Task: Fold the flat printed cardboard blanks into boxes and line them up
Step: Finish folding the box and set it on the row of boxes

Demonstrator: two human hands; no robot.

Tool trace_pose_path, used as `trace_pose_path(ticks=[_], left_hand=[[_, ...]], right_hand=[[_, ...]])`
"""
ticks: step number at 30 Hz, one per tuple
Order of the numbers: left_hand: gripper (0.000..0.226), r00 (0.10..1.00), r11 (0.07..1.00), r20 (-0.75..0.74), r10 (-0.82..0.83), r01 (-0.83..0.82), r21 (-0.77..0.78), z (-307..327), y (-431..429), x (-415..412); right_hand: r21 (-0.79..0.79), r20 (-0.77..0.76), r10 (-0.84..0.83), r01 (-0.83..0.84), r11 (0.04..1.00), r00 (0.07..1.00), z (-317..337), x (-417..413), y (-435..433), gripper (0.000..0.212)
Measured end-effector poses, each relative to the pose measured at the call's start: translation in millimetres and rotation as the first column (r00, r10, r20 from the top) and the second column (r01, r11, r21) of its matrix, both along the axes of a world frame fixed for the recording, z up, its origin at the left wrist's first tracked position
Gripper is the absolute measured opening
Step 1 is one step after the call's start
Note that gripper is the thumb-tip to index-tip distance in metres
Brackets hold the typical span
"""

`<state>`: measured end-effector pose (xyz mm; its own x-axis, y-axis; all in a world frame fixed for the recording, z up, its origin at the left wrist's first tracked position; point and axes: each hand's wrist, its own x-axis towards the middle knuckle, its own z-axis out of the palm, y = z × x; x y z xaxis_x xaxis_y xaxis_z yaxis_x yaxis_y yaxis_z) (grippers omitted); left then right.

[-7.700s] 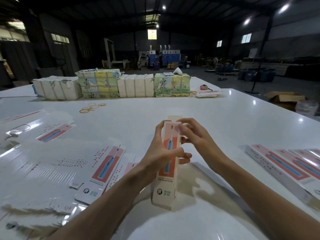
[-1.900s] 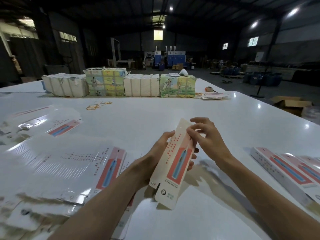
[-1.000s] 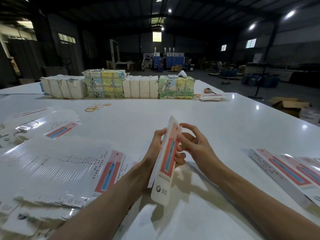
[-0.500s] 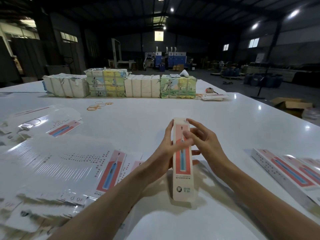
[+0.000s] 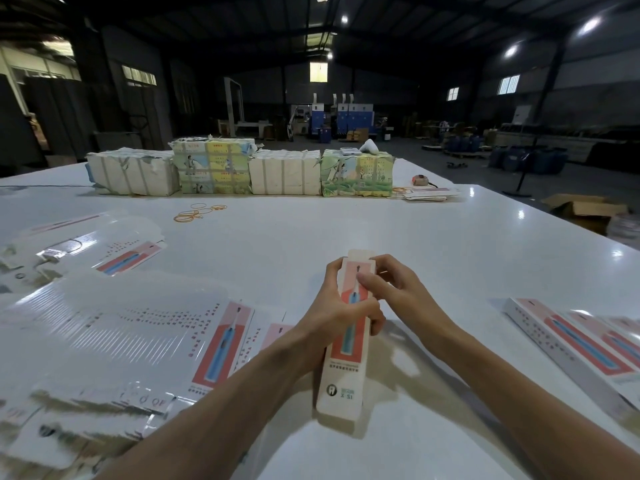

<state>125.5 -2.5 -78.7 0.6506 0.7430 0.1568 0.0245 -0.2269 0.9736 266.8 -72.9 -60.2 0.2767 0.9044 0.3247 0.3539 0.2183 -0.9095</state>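
A long narrow box (image 5: pixel 343 379), printed pink and red with a blue toothbrush, stands nearly upright over the white table (image 5: pixel 346 230), its lower end close to the surface. My left hand (image 5: pixel 334 317) grips it round the middle. My right hand (image 5: pixel 394 292) pinches its upper end, where a small flap sticks up. A spread heap of flat glossy blanks (image 5: pixel 114 334) lies to the left. Several folded boxes (image 5: pixel 575 344) lie side by side at the right edge.
Wrapped bundles of printed stock (image 5: pixel 239 171) line the table's far side. Loose rubber bands (image 5: pixel 197 213) lie in front of them. A small stack of cards (image 5: pixel 429 195) and a tape measure (image 5: pixel 420 180) sit at the far right. Cardboard cartons (image 5: pixel 585 209) stand on the floor beyond.
The box has gone from a tilted, half-flat blank to a squared tube held upright. My right hand has shifted up to its top end and my left has wrapped round the middle.
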Motion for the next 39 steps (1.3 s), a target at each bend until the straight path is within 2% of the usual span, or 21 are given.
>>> trace_pose_path(ticks=[2,6,10,17,19,22,24,31,39], left_hand=[[0.088,1.000,1.000,-0.002,-0.009,0.009,-0.015,2.2,-1.2,-0.8],[0.091,0.996,0.996,-0.034,-0.080,0.079,-0.031,3.1,-2.0,-1.3],[0.088,0.992,0.995,-0.078,-0.099,0.098,-0.013,2.8,-3.3,-0.7],[0.090,0.989,0.995,-0.124,-0.079,0.085,0.049,8.3,-5.7,-2.1],[0.091,0.988,0.995,-0.131,-0.078,0.086,0.058,8.2,-5.2,-2.8],[0.093,0.987,0.993,-0.137,-0.087,0.097,0.064,7.4,-3.2,-3.7],[0.092,0.986,0.991,-0.127,-0.109,0.118,0.064,6.9,-2.2,-3.8],[0.088,0.985,0.984,-0.083,-0.154,0.161,0.079,7.0,1.4,-7.8],[0.106,0.987,0.976,-0.077,-0.142,0.153,0.158,6.4,0.0,-9.3]], right_hand=[[0.035,-0.075,-0.007,0.009,0.999,0.997,1.0,1.3,-0.3,0.023],[0.051,-0.230,-0.137,0.152,0.987,0.964,1.1,10.3,2.5,0.022],[0.027,-0.176,-0.120,0.127,0.992,0.977,0.5,18.5,2.5,0.017],[0.121,-0.033,-0.144,0.147,0.982,0.989,5.4,14.0,0.1,0.015],[0.113,-0.067,-0.114,0.121,0.986,0.991,9.2,15.2,-0.9,0.015],[0.089,-0.201,-0.036,0.055,0.995,0.979,16.2,16.0,-2.6,0.023],[0.075,-0.244,-0.049,0.069,0.995,0.969,18.3,16.4,-3.0,0.027],[0.027,-0.316,-0.034,0.045,0.999,0.948,17.7,19.3,-3.0,0.021],[0.038,-0.341,-0.016,0.031,0.999,0.940,21.0,23.4,-8.4,0.017]])
